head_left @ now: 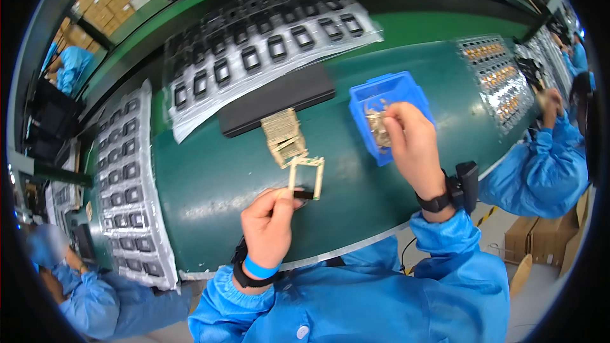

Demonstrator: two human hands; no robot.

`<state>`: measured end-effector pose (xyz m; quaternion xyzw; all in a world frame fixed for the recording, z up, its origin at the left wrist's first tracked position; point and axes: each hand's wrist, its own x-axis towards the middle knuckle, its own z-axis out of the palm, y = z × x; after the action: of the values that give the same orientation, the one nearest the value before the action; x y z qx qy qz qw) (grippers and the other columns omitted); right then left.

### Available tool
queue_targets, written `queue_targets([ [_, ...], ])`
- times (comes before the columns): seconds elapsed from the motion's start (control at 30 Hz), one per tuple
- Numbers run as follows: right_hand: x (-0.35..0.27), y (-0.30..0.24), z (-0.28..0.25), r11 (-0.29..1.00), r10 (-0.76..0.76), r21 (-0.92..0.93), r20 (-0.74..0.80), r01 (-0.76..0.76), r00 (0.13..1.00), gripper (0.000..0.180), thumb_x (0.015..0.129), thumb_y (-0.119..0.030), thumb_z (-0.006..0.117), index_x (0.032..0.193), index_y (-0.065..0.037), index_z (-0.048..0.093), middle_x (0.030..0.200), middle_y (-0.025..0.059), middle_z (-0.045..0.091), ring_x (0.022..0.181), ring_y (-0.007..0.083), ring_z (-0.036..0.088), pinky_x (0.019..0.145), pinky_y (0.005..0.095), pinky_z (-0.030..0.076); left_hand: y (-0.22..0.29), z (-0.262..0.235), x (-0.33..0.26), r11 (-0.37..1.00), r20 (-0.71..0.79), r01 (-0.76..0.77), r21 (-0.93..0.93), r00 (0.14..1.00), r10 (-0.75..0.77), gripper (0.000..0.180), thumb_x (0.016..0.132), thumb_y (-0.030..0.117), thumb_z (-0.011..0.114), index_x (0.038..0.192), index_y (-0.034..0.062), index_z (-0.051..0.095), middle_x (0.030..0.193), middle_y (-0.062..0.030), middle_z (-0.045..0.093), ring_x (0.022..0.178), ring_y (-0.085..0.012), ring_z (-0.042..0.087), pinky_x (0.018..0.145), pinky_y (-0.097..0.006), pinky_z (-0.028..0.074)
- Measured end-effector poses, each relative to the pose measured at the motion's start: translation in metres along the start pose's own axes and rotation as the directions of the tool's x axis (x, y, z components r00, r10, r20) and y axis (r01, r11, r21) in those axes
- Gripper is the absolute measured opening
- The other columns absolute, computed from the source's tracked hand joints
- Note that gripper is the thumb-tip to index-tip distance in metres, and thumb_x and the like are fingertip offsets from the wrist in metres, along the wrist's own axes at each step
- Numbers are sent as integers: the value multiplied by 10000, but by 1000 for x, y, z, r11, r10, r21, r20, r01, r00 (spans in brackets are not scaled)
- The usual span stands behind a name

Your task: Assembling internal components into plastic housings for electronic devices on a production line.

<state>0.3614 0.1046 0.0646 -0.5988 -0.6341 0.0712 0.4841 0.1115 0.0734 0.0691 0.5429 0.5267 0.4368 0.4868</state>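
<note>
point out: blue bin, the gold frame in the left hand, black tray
blue bin (pixel 406 86), head view, on its bare far rim.
gold frame (pixel 316 174), head view, on the frame's right side bar.
black tray (pixel 276 100), head view, on the middle of its flat top.

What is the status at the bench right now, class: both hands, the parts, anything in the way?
Left hand pinching small black part against gold frame. Right hand in blue bin, fingers on gold pieces. Stack of frames just behind; nothing blocking.
</note>
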Motion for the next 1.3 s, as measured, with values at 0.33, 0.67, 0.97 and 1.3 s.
queue_targets([
  [0.33,-8,-16,-2,908,256,296,170,-297,952,137,917,-18,563,1007,42,647,815,53,603,728,124,569,600,238,445,-18,-1,-5,975,-3,-202,96,979,203,108,884,85,634,950,28,697,878,-99,678,752,-166,634,679,-295,504],
  [0.67,-18,-63,25,617,237,476,647,-627,725,118,950,-147,602,1001,-41,611,773,13,580,644,76,516,578,208,405,-24,2,-2,925,-165,-381,13,911,377,197,839,156,554,749,-9,611,739,-169,583,717,-361,578,631,-438,443],
  [0.97,-16,-92,39,688,304,402,597,-604,743,161,961,-178,595,1039,-40,621,746,9,597,641,89,524,593,209,420,-24,-17,-10,952,-154,-300,-64,945,287,218,868,155,549,754,-24,599,740,-164,565,693,-343,567,620,-426,438],
  [1.3,-30,-108,53,967,-153,239,263,89,953,168,962,-141,586,1023,10,628,854,118,645,774,224,615,718,314,493,-6,-17,-21,940,-286,-340,-4,901,325,197,902,190,590,845,2,581,862,-132,515,790,-301,546,673,-380,434],
])
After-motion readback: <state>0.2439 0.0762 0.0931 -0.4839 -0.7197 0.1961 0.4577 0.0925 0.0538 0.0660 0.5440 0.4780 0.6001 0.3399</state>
